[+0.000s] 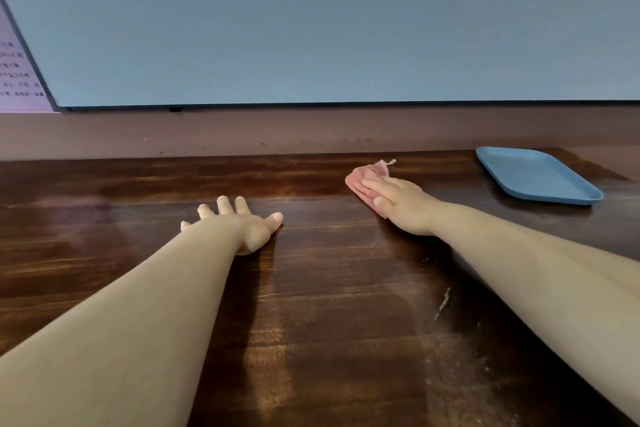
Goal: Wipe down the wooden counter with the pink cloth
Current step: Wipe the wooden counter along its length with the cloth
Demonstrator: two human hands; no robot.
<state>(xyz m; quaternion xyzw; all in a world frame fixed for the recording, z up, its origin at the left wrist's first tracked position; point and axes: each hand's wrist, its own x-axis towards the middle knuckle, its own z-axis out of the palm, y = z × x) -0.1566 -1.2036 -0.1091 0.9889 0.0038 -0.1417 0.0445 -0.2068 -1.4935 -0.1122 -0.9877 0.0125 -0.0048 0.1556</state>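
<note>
While the right hand (pixel 401 204) lies flat with straight fingers pressing the pink cloth (pixel 363 184) onto the wooden counter (pixel 329 288), the cloth shows bunched and creased, a small tag or corner sticking up at its far edge; most of it is hidden under the palm. Left of it, the left hand (pixel 242 222) rests open on bare wood, fingers spread. A blue tray (pixel 536 177) sits near the back right. Pale streaks mark the near right wood. A sign (pixel 19 73) at far left is cut off, its text unreadable.
</note>
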